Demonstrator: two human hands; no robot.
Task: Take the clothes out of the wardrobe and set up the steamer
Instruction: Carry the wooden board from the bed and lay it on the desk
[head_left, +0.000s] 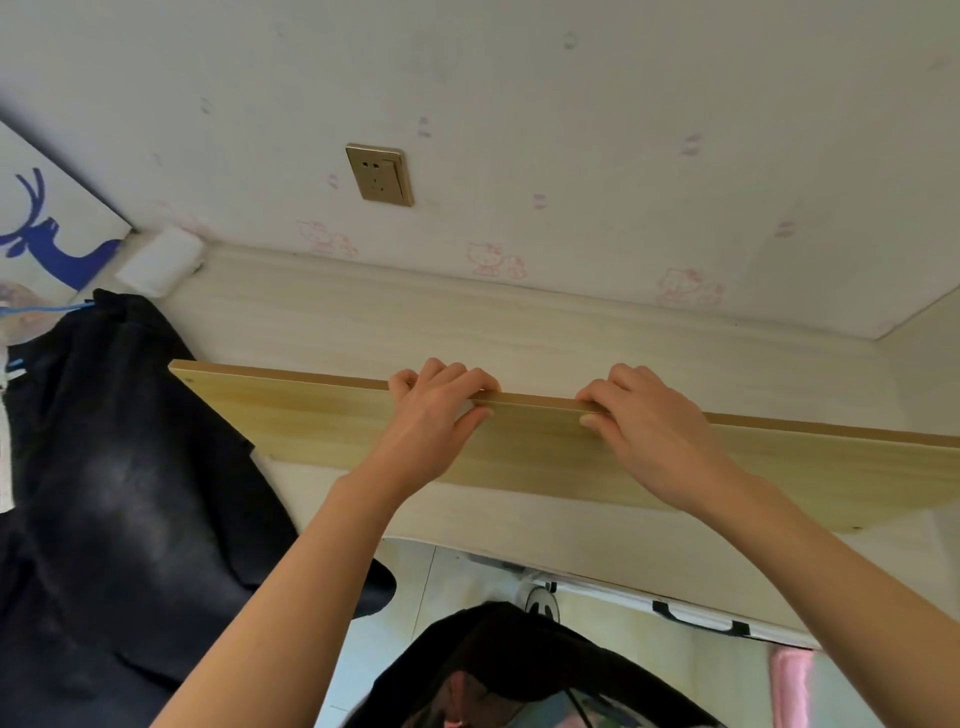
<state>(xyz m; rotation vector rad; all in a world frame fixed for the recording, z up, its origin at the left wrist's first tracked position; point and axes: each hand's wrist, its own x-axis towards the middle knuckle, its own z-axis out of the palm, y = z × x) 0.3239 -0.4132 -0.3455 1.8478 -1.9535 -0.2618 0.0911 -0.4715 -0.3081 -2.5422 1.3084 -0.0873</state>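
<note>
While below the socket, wooden board edge inside curled fingers (left hand, right hand, thumbs nearside).

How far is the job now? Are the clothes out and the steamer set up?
Done, apparently: a dark garment hangs on a blue hanger at the left. In hand: the left hand and the right hand grip the top edge of a light wooden board. Left: no steamer is in view; the wall socket has nothing plugged in.
</note>
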